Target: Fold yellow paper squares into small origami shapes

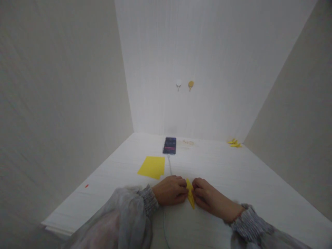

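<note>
In the head view, nearest the camera, wears loose sleeves (116, 214) of thin, greyish cloth, gathered into crinkled cuffs (149, 202) at the wrists. With the left hand (169, 190), fingers curled, pinches the left side of a slim yellow fold (190, 195); with the right hand (211, 199), fingers also bent, pinches its right edge, though cannot tell which fingertips press on it. Holds this fold, creased like paper and tapering to a point at the near end, on the near side of the phone (169, 145) and to its right.

Works over a smooth, pale table (233, 173). Has a thin, whitish cable (165, 224) running to the near edge of the flat, dark, rectangular phone, partly hidden by the left hand. Has, just left of the phone and nearer, a flat, matte yellow sheet (152, 166); farther left and nearer, a small red scrap (86, 186); well to the right of the phone, some pointed yellow pieces (234, 143) in a little cluster. Faces, beyond the phone, a pale, faintly streaked wall (186, 45) bearing a round-topped white hook (178, 83) and a tan hook (191, 84).
</note>
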The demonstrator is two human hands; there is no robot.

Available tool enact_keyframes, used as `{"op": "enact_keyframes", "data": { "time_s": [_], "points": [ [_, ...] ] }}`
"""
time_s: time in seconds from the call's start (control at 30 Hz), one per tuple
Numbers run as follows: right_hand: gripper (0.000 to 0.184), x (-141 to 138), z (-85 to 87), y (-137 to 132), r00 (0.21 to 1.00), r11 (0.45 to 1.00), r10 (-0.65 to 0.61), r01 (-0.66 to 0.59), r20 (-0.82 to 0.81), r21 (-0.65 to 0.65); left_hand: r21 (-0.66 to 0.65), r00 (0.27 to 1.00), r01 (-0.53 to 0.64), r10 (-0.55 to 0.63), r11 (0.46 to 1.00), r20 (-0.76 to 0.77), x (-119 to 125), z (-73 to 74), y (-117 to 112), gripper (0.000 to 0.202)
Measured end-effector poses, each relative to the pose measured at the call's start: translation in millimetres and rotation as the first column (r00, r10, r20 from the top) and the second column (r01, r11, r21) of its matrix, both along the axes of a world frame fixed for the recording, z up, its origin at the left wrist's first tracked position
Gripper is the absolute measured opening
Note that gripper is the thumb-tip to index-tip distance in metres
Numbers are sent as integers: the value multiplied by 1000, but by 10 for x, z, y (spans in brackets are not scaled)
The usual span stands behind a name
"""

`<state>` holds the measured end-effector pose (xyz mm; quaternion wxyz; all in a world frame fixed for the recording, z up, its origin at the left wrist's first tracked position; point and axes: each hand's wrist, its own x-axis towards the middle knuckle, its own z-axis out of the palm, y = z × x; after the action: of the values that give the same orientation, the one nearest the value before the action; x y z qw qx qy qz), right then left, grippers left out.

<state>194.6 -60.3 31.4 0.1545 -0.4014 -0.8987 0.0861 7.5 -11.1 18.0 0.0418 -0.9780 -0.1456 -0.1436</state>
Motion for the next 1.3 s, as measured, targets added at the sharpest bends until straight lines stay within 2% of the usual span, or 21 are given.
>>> {"op": "enact_keyframes", "data": {
  "time_s": [0.1,0.2,0.3,0.47,0.53,0.67,0.83,0.97,1.0,1.07,1.1,1.13,1.17,1.23,1.3],
  "points": [
    [15,-7,9,-6,1000,1000,-10,10,1,-18,20,1000,-16,16,1000,-3,20,0,-16,25],
    [14,-9,8,-5,1000,1000,-17,16,-12,-27,34,999,-17,18,999,-37,63,4,-20,24],
    [13,2,-8,2,999,999,-13,11,-42,-30,-12,1000,-5,5,1000,-31,67,18,-13,25],
    [11,24,-37,29,995,999,-29,25,-90,-44,-231,997,18,-1,973,74,3,21,5,27],
    [12,26,-50,41,996,999,-35,32,-81,-39,-327,991,39,4,944,130,-3,1,18,32],
    [14,29,-105,73,999,999,-31,32,-28,14,-489,974,42,74,871,215,28,-44,42,28],
    [15,16,-169,134,992,995,-78,84,-96,62,-665,928,-3,250,747,277,61,-67,57,29],
    [15,-16,-177,198,930,987,-127,154,-344,51,-787,779,21,484,616,399,88,-116,74,36],
    [15,-26,-180,218,899,983,-133,172,-418,57,-829,732,58,541,556,414,101,-133,80,36],
    [13,-49,-189,262,843,979,-133,194,-522,64,-914,727,208,571,347,382,132,-163,92,32],
    [12,-64,-195,284,818,978,-132,201,-560,63,-920,721,289,572,264,391,148,-174,99,31],
    [11,-80,-201,307,796,977,-135,205,-589,53,-904,689,361,589,227,423,163,-182,105,31],
    [11,-98,-207,327,773,977,-142,211,-618,40,-893,670,404,601,198,436,175,-187,110,32],
    [11,-139,-215,363,735,975,-175,220,-655,-13,-881,636,440,632,174,442,189,-186,118,33],
    [13,-185,-219,389,681,966,-237,240,-693,-95,-875,616,450,648,178,449,190,-169,119,35]
  ]
}}
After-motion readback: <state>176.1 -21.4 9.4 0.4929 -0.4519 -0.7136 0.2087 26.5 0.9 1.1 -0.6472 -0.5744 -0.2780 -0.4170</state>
